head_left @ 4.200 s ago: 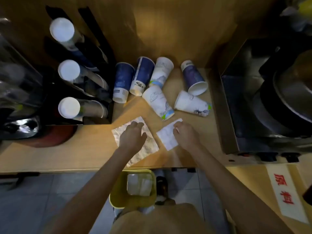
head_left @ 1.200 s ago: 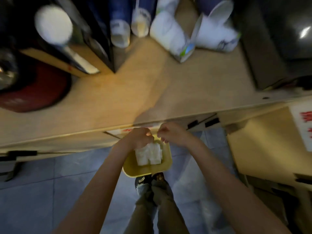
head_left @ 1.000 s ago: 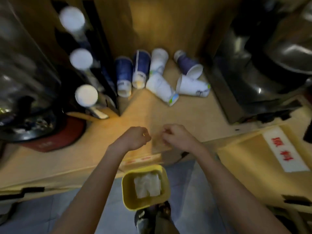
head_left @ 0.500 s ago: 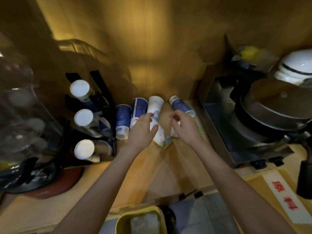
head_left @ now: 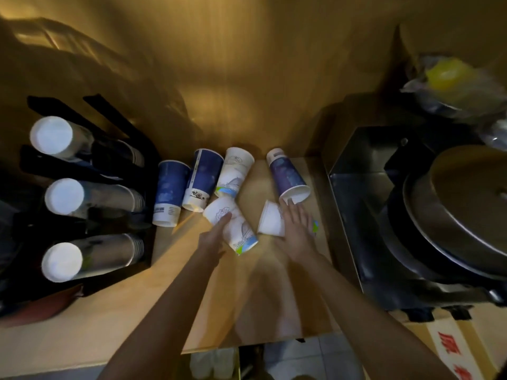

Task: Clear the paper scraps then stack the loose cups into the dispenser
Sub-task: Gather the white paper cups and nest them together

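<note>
Several paper cups lie on their sides at the back of the wooden counter (head_left: 131, 311): two blue cups (head_left: 168, 196) (head_left: 204, 178), a white printed cup (head_left: 235, 171) and a purple cup (head_left: 288, 175). Nearer me lie two more white cups. My left hand (head_left: 215, 237) touches the left side of one white cup (head_left: 237, 230), fingers straight. My right hand (head_left: 297, 230) lies flat over the other white cup (head_left: 270, 219), fingers spread toward the purple cup's rim. The black cup dispenser (head_left: 115, 149) stands at left with three stacks of cups. White paper scraps (head_left: 212, 363) show below the counter's edge.
A steel appliance (head_left: 354, 165) with a large round pot lid (head_left: 466, 204) stands close on the right of the cups. A plastic bag with something yellow (head_left: 450, 78) sits behind it. A red-brown object (head_left: 38, 311) lies under the dispenser. A labelled box (head_left: 455, 349) is at bottom right.
Both hands left the two paper scraps in the yellow bin below the counter, then rose and reached forward to the two nearest white cups.
</note>
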